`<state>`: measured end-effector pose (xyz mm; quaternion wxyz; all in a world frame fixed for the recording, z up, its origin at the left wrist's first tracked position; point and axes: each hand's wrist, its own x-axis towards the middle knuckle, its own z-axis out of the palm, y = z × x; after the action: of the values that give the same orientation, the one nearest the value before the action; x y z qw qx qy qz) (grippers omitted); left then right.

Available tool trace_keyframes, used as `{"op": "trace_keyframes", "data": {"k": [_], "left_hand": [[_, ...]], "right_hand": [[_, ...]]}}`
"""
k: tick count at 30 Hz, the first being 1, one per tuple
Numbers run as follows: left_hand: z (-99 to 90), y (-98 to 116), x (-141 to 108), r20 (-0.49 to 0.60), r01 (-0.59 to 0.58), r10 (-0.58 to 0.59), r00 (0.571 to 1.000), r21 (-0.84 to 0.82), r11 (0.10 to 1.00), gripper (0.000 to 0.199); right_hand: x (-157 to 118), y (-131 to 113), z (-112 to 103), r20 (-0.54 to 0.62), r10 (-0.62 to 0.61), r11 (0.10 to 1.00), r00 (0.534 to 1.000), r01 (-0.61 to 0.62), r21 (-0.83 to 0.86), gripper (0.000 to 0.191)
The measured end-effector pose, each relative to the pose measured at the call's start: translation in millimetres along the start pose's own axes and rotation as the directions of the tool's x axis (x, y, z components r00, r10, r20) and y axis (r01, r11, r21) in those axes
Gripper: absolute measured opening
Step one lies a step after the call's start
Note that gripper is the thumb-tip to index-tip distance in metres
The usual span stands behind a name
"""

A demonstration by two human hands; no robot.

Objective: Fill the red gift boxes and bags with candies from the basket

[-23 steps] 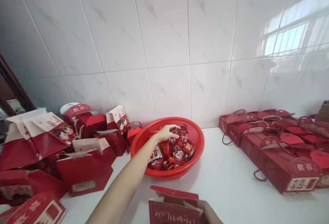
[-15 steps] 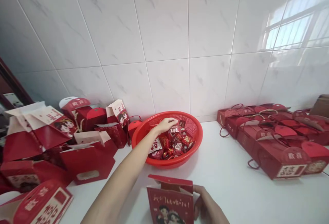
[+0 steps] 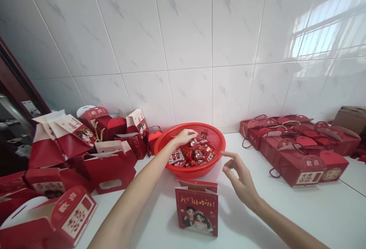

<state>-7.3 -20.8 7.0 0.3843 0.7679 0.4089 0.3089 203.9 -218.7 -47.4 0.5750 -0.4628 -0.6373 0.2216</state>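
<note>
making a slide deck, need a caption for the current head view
Left hand in a red plastic colander of wrapped sweets, red gift boxes around.

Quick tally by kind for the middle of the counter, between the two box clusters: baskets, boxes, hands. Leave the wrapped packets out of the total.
Red basket: 1
Open box: 1
Hands: 2 (left hand, right hand)
Total: 4
The packets overlap too much to count.
</note>
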Motion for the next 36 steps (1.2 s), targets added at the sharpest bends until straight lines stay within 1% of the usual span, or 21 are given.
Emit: {"op": "trace_keyframes", "data": {"k": [2, 3, 4, 6, 8, 10, 12, 13, 15, 17, 19, 22, 24, 25, 27, 30, 32, 34, 36], "left_hand": [[1.3, 3, -3, -0.018, -0.026, 0.026, 1.000, -0.015, 1.000, 0.034], [2.2, 5, -5, -0.028, -0.043, 0.043, 0.999, -0.024, 0.999, 0.035], [3.4, 7, -6, -0.036, -0.062, 0.061, 0.997, -0.031, 0.998, 0.035], [5.9, 14, -8, -0.045, -0.104, 0.101, 0.994, -0.064, 0.993, 0.038], [7.9, 19, -11, -0.054, -0.147, 0.141, 0.989, -0.135, 0.980, 0.041], [8.3, 23, -13, -0.068, -0.178, 0.168, 0.984, -0.207, 0.962, 0.043], [6.1, 24, -16, -0.081, -0.173, 0.158, 0.984, -0.238, 0.956, 0.042], [3.9, 23, -17, -0.085, -0.151, 0.135, 0.987, -0.231, 0.961, 0.041], [-1.8, 19, -18, -0.080, -0.078, 0.067, 0.995, -0.136, 0.988, 0.039], [-8.0, 12, -20, -0.051, 0.001, 0.000, 0.999, 0.014, 1.000, 0.037], [-13.3, 5, -23, 0.003, 0.045, -0.046, 0.999, 0.131, 0.990, 0.035], [-17.8, -4, -26, 0.104, 0.072, -0.100, 0.989, 0.246, 0.967, 0.038], [-19.1, -7, -26, 0.120, 0.075, -0.117, 0.986, 0.309, 0.948, 0.035], [-19.4, -8, -26, 0.108, 0.070, -0.110, 0.988, 0.321, 0.945, 0.032], [-19.8, -9, -22, 0.048, 0.052, -0.069, 0.996, 0.296, 0.954, 0.029], [-19.0, -7, -14, -0.061, 0.025, -0.011, 0.998, 0.232, 0.972, 0.036], [-17.0, -4, -10, -0.110, 0.011, 0.009, 0.994, 0.184, 0.983, 0.039], [-13.7, 1, -8, -0.126, -0.021, 0.028, 0.992, 0.055, 0.998, 0.043], [-9.6, 8, -9, -0.091, -0.066, 0.053, 0.994, -0.146, 0.987, 0.046]], "right_hand": [[32, -11, 8, 0.002, -0.040, 0.999, 0.999, 0.040, -0.004, 0.025], [49, -14, 14, -0.004, -0.037, 0.999, 0.999, 0.037, 0.013, 0.023], [65, -17, 20, -0.001, -0.003, 0.999, 1.000, 0.003, 0.033, 0.022], [92, -17, 34, 0.016, 0.131, 0.989, 0.991, -0.132, 0.069, 0.031], [111, -14, 46, 0.085, 0.283, 0.947, 0.955, -0.293, 0.134, 0.041], [121, -9, 55, 0.162, 0.341, 0.913, 0.926, -0.367, 0.176, 0.038], [124, -6, 58, 0.230, 0.348, 0.894, 0.909, -0.396, 0.212, 0.026], [125, -4, 58, 0.256, 0.349, 0.883, 0.902, -0.408, 0.233, 0.021], [125, -2, 57, 0.276, 0.354, 0.858, 0.894, -0.428, 0.284, 0.016], [125, -1, 55, 0.253, 0.363, 0.834, 0.897, -0.433, 0.341, 0.016], [125, 1, 54, 0.218, 0.371, 0.816, 0.903, -0.429, 0.388, 0.017], [125, 2, 54, 0.181, 0.369, 0.805, 0.911, -0.411, 0.427, 0.019], [125, 2, 55, 0.160, 0.362, 0.806, 0.918, -0.394, 0.442, 0.019], [124, 3, 56, 0.150, 0.359, 0.806, 0.921, -0.387, 0.447, 0.019], [123, 3, 56, 0.137, 0.359, 0.807, 0.923, -0.380, 0.452, 0.017], [123, 5, 56, 0.140, 0.367, 0.809, 0.920, -0.390, 0.440, 0.015], [123, 8, 57, 0.121, 0.373, 0.820, 0.920, -0.387, 0.422, 0.016], [124, 11, 58, 0.070, 0.382, 0.836, 0.921, -0.377, 0.398, 0.022], [124, 12, 58, 0.016, 0.395, 0.849, 0.918, -0.372, 0.374, 0.032]]}}
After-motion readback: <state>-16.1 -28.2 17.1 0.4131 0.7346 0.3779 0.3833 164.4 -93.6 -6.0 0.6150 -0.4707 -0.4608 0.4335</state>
